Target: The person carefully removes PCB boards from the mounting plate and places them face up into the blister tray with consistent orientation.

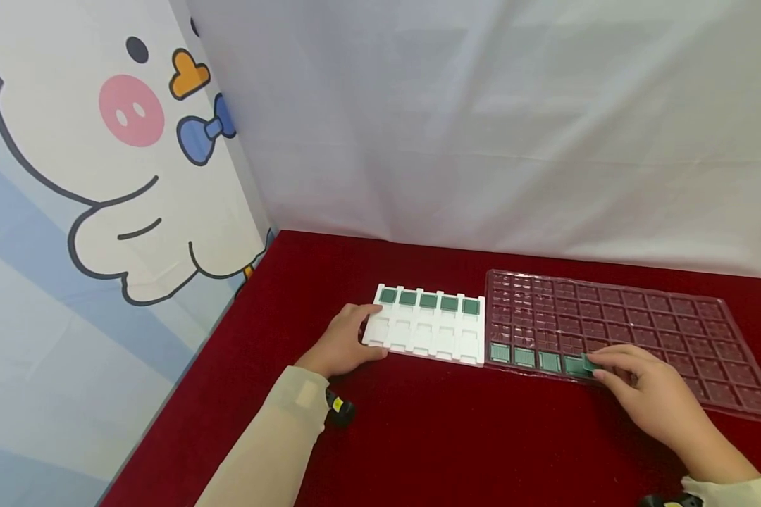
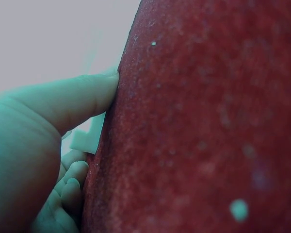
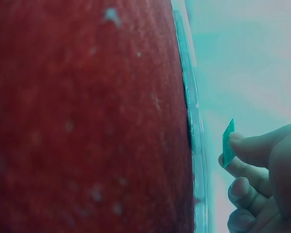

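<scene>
left hand (image 1: 344, 343) resting flat, right hand (image 1: 648, 393) pinching

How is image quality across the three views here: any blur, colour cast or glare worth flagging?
Head view: sharp and evenly lit, faint sheen on the clear plastic grid tray. Left wrist view: soft focus, red cloth fills the frame, left hand tinted teal. Right wrist view: the same teal cast and blur, though the small green square chip pinched by the right hand is readable.
</scene>
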Demonstrator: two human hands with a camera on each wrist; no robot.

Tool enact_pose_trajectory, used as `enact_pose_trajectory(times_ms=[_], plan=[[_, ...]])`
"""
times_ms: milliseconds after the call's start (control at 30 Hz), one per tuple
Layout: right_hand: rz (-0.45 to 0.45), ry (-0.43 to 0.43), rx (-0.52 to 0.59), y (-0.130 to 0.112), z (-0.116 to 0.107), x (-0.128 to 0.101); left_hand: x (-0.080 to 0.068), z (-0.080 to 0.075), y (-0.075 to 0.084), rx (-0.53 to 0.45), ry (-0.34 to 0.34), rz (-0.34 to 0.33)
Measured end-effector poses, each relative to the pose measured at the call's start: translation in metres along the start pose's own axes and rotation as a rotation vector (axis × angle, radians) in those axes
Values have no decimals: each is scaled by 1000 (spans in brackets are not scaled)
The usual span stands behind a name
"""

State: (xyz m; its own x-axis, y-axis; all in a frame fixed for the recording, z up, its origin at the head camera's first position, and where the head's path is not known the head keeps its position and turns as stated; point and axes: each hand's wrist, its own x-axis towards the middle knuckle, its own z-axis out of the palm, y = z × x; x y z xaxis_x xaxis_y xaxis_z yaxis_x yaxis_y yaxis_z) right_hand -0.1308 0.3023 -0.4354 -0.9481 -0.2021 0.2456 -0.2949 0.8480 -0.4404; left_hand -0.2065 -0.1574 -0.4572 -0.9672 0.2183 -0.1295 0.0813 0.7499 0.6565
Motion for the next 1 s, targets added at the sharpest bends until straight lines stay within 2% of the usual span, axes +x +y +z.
enact_pose_trajectory(times_ms=[200,600,1000], plan=[[1,2,-5,4,1,-1,0,0,1,3,1,4],[39,-52,23,11,-2,-3,1,1,1,10,-2,7],[44,-54,24,15,-2,-1,1,0,0,9,0,5]])
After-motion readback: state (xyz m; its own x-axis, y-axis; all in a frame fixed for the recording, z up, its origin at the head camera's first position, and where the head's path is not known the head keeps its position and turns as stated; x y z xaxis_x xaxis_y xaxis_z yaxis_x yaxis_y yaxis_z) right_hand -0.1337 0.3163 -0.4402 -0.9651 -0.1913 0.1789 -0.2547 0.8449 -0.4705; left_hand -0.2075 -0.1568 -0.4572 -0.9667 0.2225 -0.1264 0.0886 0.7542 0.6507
